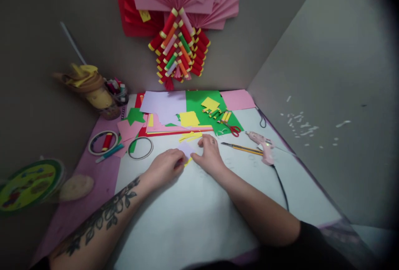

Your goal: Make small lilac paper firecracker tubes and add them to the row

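A small lavender paper piece [186, 148] lies between my two hands, just above the white work surface [187, 216]. My left hand [166, 164] is closed at its left edge, fingers curled in. At the right edge, the thumb of my right hand [212, 153] presses the paper, with the bent fingers beside it. A bit of yellow paper [188, 162] shows under the lavender piece. Just beyond lie several yellow paper strips [190, 137], close to my right fingertips. The undersides of my fingers are hidden.
To the right lie a utility knife [243, 148], a pink glue gun [264, 145] with its cable, and red-handled scissors [233, 130]. Coloured sheets [163, 103] and small paper rolls [226, 116] are behind. Tape rolls [140, 148] sit left. Paper firecrackers [179, 49] hang on the wall.
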{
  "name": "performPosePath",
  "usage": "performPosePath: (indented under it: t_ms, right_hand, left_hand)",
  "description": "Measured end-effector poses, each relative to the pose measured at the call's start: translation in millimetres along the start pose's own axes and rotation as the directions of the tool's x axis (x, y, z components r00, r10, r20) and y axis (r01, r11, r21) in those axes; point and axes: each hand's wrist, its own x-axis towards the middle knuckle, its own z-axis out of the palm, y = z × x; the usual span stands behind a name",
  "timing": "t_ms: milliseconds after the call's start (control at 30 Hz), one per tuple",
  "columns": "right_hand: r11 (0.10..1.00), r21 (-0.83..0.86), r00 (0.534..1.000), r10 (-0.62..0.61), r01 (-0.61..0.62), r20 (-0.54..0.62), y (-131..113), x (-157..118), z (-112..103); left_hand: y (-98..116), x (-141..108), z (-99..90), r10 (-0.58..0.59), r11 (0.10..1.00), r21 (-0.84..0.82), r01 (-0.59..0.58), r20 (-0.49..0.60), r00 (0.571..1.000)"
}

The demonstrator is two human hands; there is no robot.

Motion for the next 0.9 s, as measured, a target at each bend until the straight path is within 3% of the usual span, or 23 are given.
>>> performPosePath:
  t_ms: [233,367,533,700,900]
  right_hand:
    - [1.0,0.018,0.999,0.025,-0.024,-0.047,13,8,-6]
    - [0.999,0.026,0.999,0.025,-0.024,-0.042,10,8,-6]
    - [0.999,0.026,0.999,0.032,-0.031,-0.031,12,8,-6]
    - [0.996,0.084,0.999,-0.008,0.011,-0.038,-2,1,-7]
    - [0.992,0.101,0.992,-0.079,0.069,0.099,-22,-9,-5]
  left_hand:
    - [4,-1,-4.8,0.092,0.977,0.183,-0.109,0.101,0.991]
    - [16,-4,-14.4,0.062,0.915,0.377,-0.142,0.217,0.974]
    - [32,-9,-24.6,-0.03,0.871,0.462,-0.165,0.386,0.922]
    - [33,-12,-22.7,-0.071,0.872,0.469,-0.139,0.403,0.912]
    - [30,-10,-24.4,-0.07,0.887,0.441,-0.132,0.414,0.908]
